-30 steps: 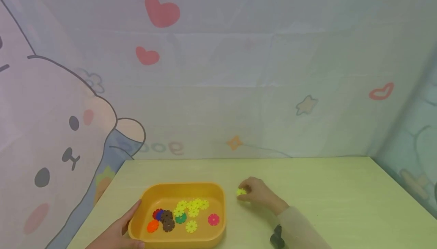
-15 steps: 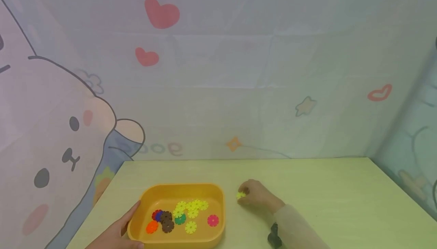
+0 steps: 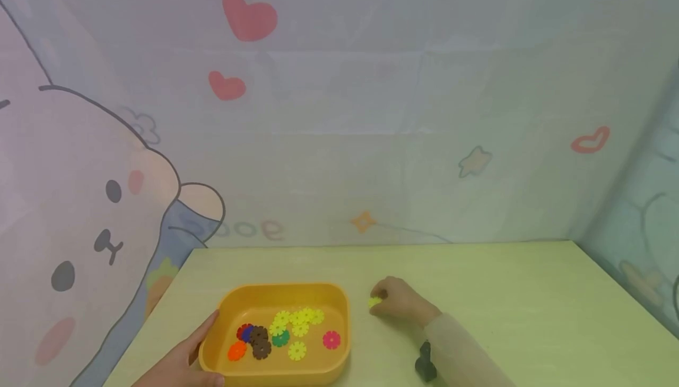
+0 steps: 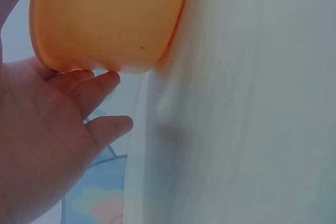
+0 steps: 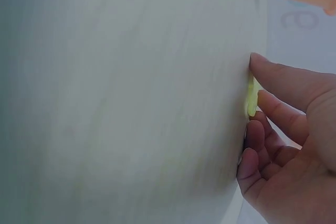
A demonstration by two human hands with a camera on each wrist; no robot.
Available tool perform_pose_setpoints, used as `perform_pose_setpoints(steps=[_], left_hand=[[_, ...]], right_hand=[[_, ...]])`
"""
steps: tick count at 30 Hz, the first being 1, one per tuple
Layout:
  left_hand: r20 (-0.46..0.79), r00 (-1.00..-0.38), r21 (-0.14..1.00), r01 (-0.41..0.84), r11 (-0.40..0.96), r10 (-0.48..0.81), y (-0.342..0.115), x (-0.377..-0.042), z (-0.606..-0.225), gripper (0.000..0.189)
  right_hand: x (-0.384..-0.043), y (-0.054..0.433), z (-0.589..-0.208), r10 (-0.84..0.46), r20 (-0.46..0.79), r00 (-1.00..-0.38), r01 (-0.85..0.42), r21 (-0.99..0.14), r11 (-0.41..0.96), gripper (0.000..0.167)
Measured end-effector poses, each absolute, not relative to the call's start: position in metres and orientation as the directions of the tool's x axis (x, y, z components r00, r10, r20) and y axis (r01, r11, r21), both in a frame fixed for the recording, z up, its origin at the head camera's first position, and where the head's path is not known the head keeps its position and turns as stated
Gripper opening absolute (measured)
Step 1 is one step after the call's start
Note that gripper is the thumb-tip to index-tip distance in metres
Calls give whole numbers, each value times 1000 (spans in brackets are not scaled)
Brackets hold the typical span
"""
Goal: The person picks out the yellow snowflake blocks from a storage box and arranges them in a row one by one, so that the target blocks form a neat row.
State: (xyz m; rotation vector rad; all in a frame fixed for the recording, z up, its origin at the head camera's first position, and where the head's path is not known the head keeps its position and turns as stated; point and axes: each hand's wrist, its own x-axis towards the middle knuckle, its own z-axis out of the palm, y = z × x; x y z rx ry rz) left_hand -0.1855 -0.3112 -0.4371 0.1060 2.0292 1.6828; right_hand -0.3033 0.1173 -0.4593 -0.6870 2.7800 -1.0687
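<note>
My left hand grips the left end of a yellow-orange plastic basin, its fingers and thumb spread along the outside. In the left wrist view, the fingertips press against the basin's wall. To the right of the basin, my right hand holds a yellow notched snowflake disc low at the tabletop. The right wrist view shows that disc edge-on between thumb and fingers; the other fingers are curled against the table. Inside the basin lie several yellow discs, plus brown, orange, green and pink ones.
Red and blue discs partly overlap at the basin's left. A small black object lies beside the right sleeve. The pale table extends right, and a printed cloth hangs behind its back edge.
My right hand stays in nearly the same spot with the yellow disc, shifting only slightly. The left hand and the basin hold still.
</note>
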Motion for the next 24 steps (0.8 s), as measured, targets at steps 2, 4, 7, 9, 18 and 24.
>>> perform_pose_setpoints(steps=[2, 4, 7, 9, 18, 24], left_hand=[[-318, -872, 941, -244, 233, 373, -311, -186, -437, 92], [-315, -872, 941, -237, 239, 374, -311, -186, -437, 92], [-313, -878, 937, -224, 268, 361, -311, -186, -437, 94], [-311, -883, 933, -214, 288, 352, -310, -186, -437, 95], [-302, -879, 938, -206, 279, 369, -310, -187, -436, 96], [-301, -879, 940, -207, 273, 370, -311, -187, -437, 94]], right_hand=[[-304, 117, -459, -435, 76, -897, -374, -653, 659, 33], [-304, 117, -458, -432, 72, -899, -369, -654, 660, 33], [-303, 117, -457, -426, 64, -903, -359, -659, 661, 34], [-303, 117, -458, -423, 64, -904, -356, -661, 661, 34], [-307, 118, -462, -399, 32, -916, -306, -698, 648, 36], [-309, 116, -454, -388, 58, -920, -303, -734, 608, 36]])
